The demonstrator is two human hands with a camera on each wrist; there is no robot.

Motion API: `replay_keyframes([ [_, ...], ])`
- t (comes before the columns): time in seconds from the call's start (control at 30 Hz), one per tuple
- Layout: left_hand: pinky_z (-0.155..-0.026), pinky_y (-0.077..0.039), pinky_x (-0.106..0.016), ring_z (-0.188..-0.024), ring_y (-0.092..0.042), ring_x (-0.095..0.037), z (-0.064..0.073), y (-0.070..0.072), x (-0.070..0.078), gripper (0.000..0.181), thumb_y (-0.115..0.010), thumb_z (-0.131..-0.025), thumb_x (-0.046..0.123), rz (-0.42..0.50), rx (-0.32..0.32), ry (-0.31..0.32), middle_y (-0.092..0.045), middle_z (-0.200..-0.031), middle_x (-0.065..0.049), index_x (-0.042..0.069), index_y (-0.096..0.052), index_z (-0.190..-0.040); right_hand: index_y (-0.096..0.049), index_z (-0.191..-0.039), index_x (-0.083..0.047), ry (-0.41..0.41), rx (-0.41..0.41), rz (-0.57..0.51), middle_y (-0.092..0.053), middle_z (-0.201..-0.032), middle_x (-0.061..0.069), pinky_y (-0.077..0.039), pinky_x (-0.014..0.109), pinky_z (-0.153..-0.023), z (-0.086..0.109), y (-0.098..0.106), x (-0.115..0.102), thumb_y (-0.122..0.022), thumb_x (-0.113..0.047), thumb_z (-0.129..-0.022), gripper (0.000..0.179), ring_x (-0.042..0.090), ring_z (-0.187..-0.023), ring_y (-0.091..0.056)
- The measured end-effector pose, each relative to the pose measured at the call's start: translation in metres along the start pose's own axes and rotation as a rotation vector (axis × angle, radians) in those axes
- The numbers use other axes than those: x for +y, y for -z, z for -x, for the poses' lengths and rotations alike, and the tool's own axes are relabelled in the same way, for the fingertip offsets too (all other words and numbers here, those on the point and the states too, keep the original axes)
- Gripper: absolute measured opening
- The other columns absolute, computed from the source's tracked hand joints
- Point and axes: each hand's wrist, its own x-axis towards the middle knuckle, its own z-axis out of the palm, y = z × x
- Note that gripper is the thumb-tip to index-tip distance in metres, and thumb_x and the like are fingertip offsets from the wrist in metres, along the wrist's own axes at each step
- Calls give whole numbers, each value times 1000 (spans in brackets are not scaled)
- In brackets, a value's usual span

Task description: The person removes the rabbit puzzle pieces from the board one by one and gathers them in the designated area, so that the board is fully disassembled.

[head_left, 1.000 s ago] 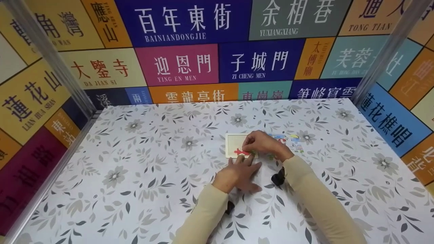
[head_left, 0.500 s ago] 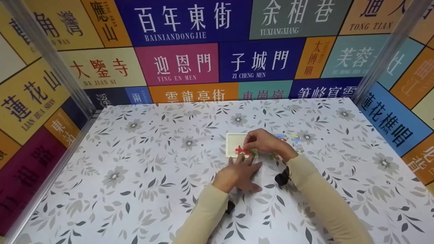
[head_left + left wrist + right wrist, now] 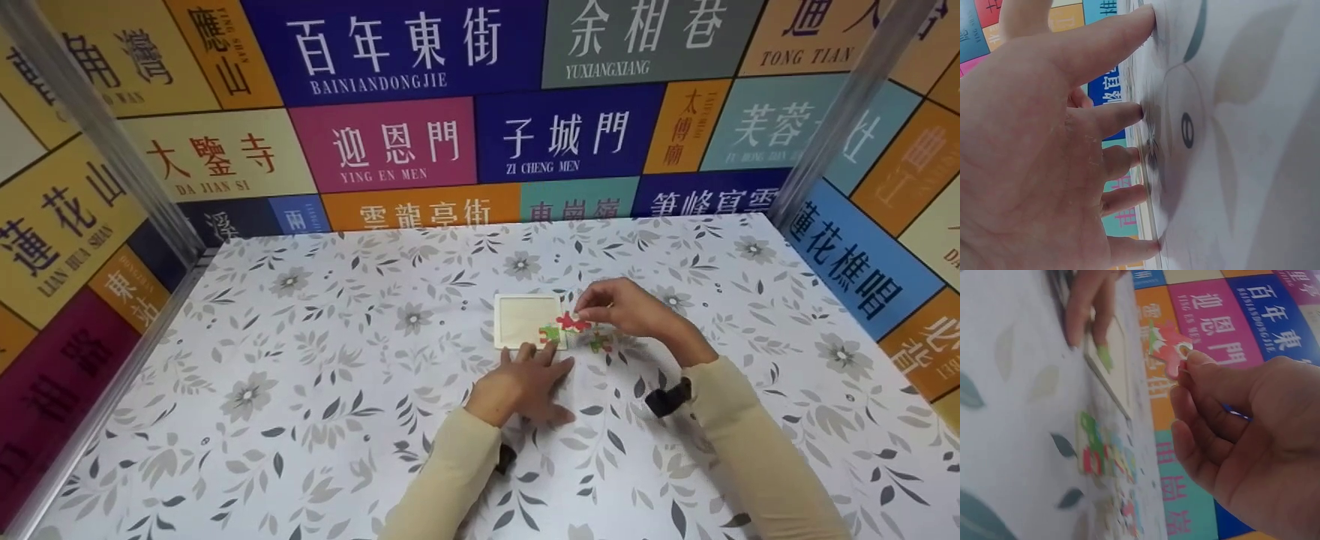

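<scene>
My right hand (image 3: 624, 307) pinches a red jigsaw puzzle piece (image 3: 573, 322) between thumb and fingertips, just past the right edge of a shallow cream puzzle tray (image 3: 521, 319). In the right wrist view this piece (image 3: 1169, 349) is raised off the table and shows white and green patches. A green and red puzzle piece (image 3: 550, 334) lies in the tray's lower right corner. My left hand (image 3: 521, 386) is spread, with fingertips at the tray's near edge. The left wrist view shows its palm and extended fingers (image 3: 1123, 119) reaching the tray edge and tabletop.
Right of the tray, a loose green and red puzzle piece (image 3: 600, 342) lies on the floral tablecloth (image 3: 337, 337). More colourful pieces (image 3: 1129, 512) lie beyond it, mostly hidden by my right hand in the head view. A wall of coloured signs (image 3: 382, 142) rises behind the table.
My right hand has moved right with the red puzzle piece, from over the tray to beyond its right edge. The green piece in the tray corner now shows. My left hand stays at the tray.
</scene>
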Motion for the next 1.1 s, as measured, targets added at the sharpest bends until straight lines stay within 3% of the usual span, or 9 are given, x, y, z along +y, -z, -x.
replay_keyframes([
  [0.23, -126, -13, -56, -156, -15, -24, 3, 1, -1, 81, -66, -90, 55, 35, -5, -2, -13, -171, 1, 34, -28, -159, -71, -103, 3, -64, 31, -7, -72, -99, 18, -52, 20, -74, 27, 24, 14, -67, -12, -96, 17, 3, -81, -61],
  [0.43, -126, -11, -58, -156, -15, -25, 3, 2, -1, 82, -67, -89, 55, 50, -3, -11, -13, -171, 0, 34, -29, -159, -71, -104, 3, -137, -42, 3, -73, -100, 16, -50, 22, -70, 38, 36, 32, -68, -12, -95, 17, 3, -79, -60],
  [0.7, -126, -13, -57, -156, -16, -26, 3, 1, 0, 82, -68, -89, 54, 44, -3, -9, -13, -171, 0, 33, -29, -159, -74, -99, 1, -242, -152, 50, -69, -82, 2, -45, 22, -62, 42, 35, 44, -73, -13, -91, 16, 7, -68, -52],
  [0.87, -125, -14, -58, -155, -17, -25, 3, 1, 1, 82, -67, -89, 55, 26, 2, 1, -14, -170, 0, 34, -29, -158, -76, -98, -3, -292, -123, 83, -70, -82, -1, -44, 23, -61, 41, 31, 45, -72, -14, -92, 13, 9, -68, -53],
  [1.1, -126, -11, -58, -157, -13, -25, 2, 2, 1, 82, -67, -90, 55, 37, -17, 13, -12, -171, 1, 35, -28, -159, -77, -93, -6, -274, -50, 121, -73, -84, 2, -45, 23, -64, 37, 25, 43, -73, -13, -91, 9, 9, -70, -54],
])
